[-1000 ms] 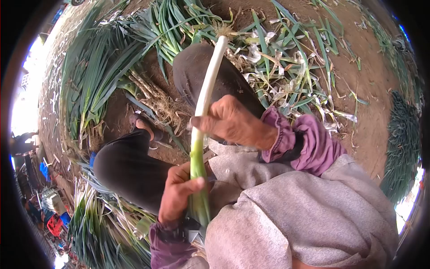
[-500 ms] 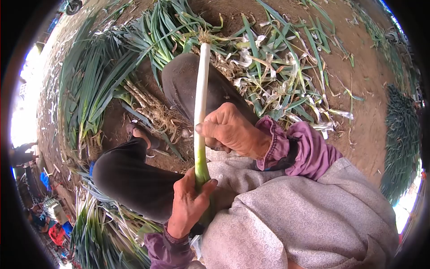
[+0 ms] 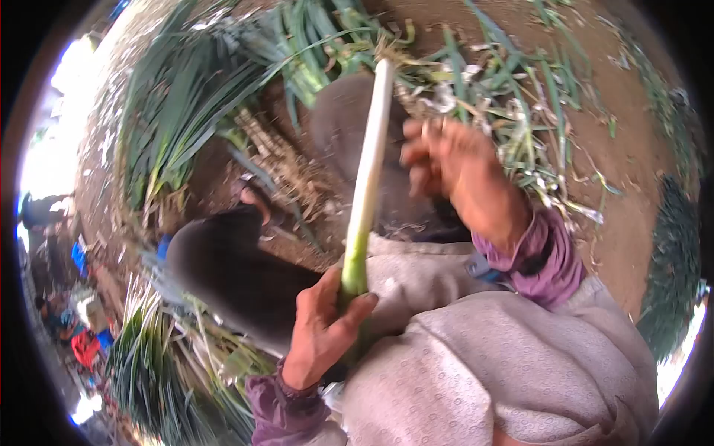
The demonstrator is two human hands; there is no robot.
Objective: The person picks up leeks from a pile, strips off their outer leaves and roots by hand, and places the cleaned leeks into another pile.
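Note:
My left hand (image 3: 327, 327) is wrapped round the green lower part of a leek (image 3: 370, 160). Its white shaft points up and away from me, with the tuft of roots at the far end. To the right of the shaft, apart from it, my right hand (image 3: 461, 171) is lifted and blurred by motion. Its fingers are loosely bent and apart, with nothing visible in them. The leek's green leaves are mostly hidden behind my left hand and against my lap.
Whole leeks (image 3: 178, 111) lie in a pile at the upper left, with more leeks (image 3: 152, 364) at the lower left. Stripped leaves and peelings (image 3: 513, 111) litter the soil ahead. A dark green heap (image 3: 669, 260) stands at the far right. My bent knees (image 3: 216, 260) frame the work.
My right hand has come off the leek's shaft and moved up and to the right, its fingers loosening. My left hand still grips the leek, which now tilts more to the right.

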